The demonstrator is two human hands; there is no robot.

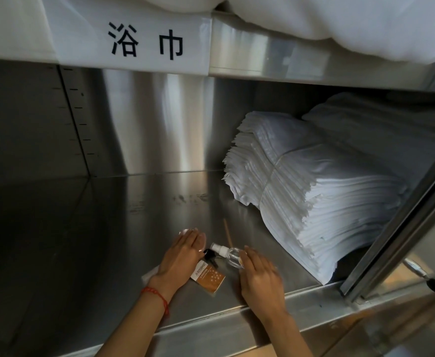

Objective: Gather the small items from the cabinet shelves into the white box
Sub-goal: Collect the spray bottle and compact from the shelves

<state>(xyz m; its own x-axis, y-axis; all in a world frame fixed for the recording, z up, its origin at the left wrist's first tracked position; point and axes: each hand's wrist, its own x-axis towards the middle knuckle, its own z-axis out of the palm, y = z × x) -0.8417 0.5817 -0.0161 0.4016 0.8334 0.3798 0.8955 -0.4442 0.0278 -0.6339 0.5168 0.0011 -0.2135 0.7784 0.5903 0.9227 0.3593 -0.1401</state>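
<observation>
The left hand (179, 258) lies flat, fingers straight, on the steel shelf (108, 228) over a small orange packet (208, 278) and a black item (209, 254). The right hand (259, 274), fingers extended, touches a clear spray bottle (228, 253) lying between the hands. A thin wooden stick (228, 231) lies just beyond. Far right sits a tied stack of white cloths (314, 197).

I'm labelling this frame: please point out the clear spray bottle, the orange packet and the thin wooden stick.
clear spray bottle (230, 254), head view, on its clear body.
orange packet (209, 277), head view, on its orange face.
thin wooden stick (228, 232), head view, mid-length.
</observation>
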